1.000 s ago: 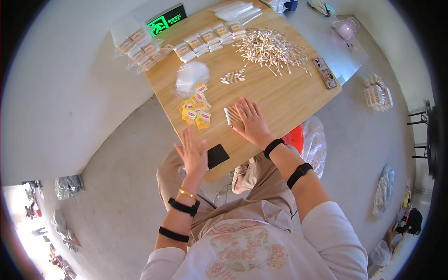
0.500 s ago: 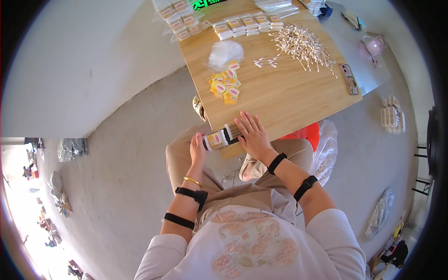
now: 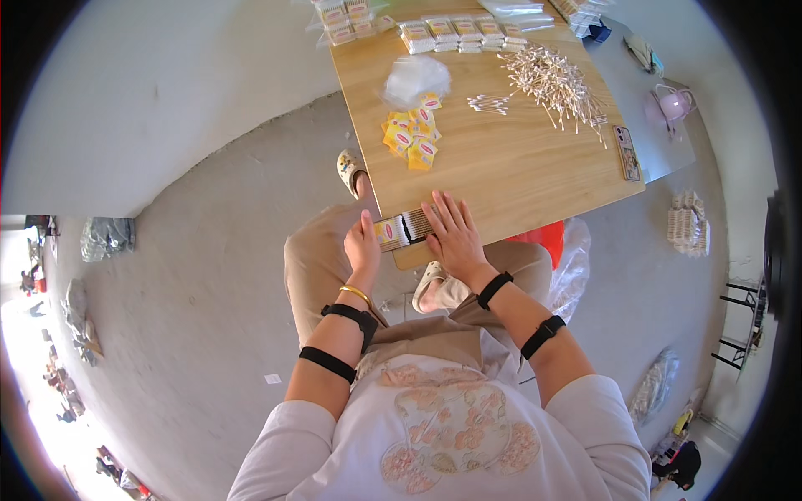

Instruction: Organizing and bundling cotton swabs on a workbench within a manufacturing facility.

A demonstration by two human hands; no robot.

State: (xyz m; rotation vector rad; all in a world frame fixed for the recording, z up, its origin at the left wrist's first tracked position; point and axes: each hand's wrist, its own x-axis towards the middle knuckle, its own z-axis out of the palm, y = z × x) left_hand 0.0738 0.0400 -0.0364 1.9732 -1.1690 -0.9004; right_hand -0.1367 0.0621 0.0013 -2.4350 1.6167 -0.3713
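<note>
Pinching a small packet of cotton swabs (image 3: 403, 229) at the near worktop (image 3: 535, 179) edge: left hand (image 3: 362, 248) grip grasping its yellow end, right hand (image 3: 452, 236) flat, fingers released, pressing the other.

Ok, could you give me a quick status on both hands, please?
Left hand holding packet at table edge. Right hand flat on it. Loose swabs far off, nothing blocking.

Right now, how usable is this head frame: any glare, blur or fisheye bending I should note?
Head view: sharp at centre, where both hands, left hand and right hand, meet on a small packet; table edges bow from the fisheye; black vignette rings the corners; sunlight blows out the lower-left floor.
</note>
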